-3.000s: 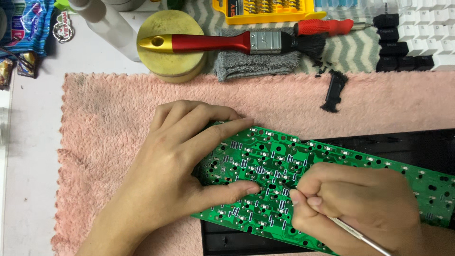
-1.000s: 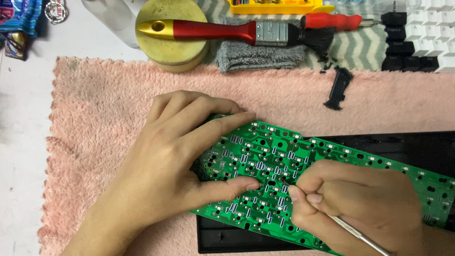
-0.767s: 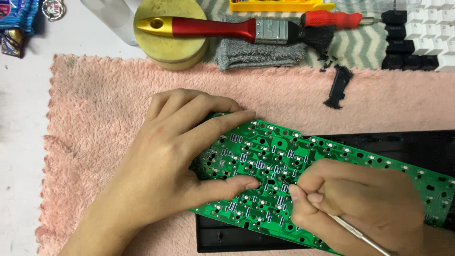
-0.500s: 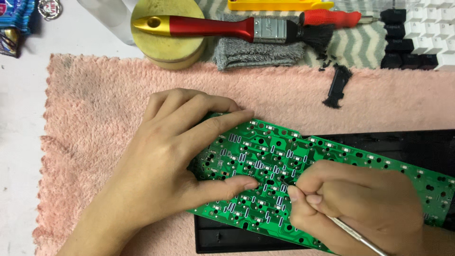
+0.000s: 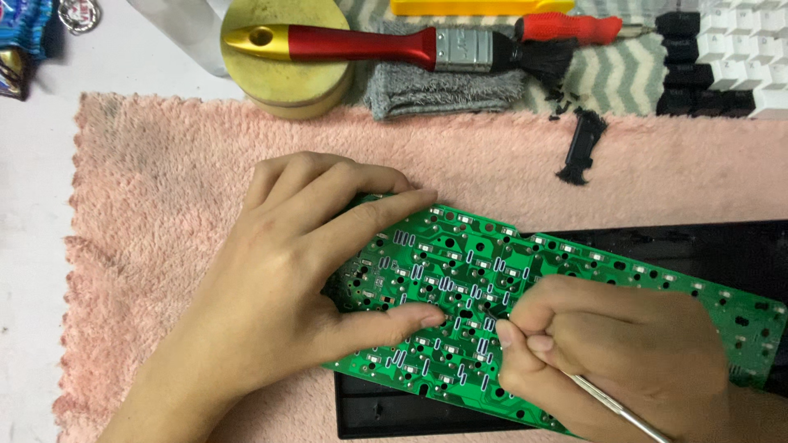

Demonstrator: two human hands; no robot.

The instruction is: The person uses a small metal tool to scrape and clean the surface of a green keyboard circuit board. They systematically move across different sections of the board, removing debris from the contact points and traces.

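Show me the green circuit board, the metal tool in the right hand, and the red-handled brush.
green circuit board (image 5: pixel 460 262), head view, on its bare upper middle.
metal tool (image 5: pixel 611 404), head view, on the thin shaft behind the right hand (image 5: pixel 607 344).
red-handled brush (image 5: pixel 361 43), head view, on the red handle.

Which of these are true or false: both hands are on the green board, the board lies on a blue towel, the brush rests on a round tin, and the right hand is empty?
1. Both the left hand and right hand touch the green circuit board. True.
2. The board lies on a blue towel. False: the towel is pink.
3. The red-handled brush rests on the round yellow tin. True.
4. The right hand is empty. False: it holds a thin metal tool.
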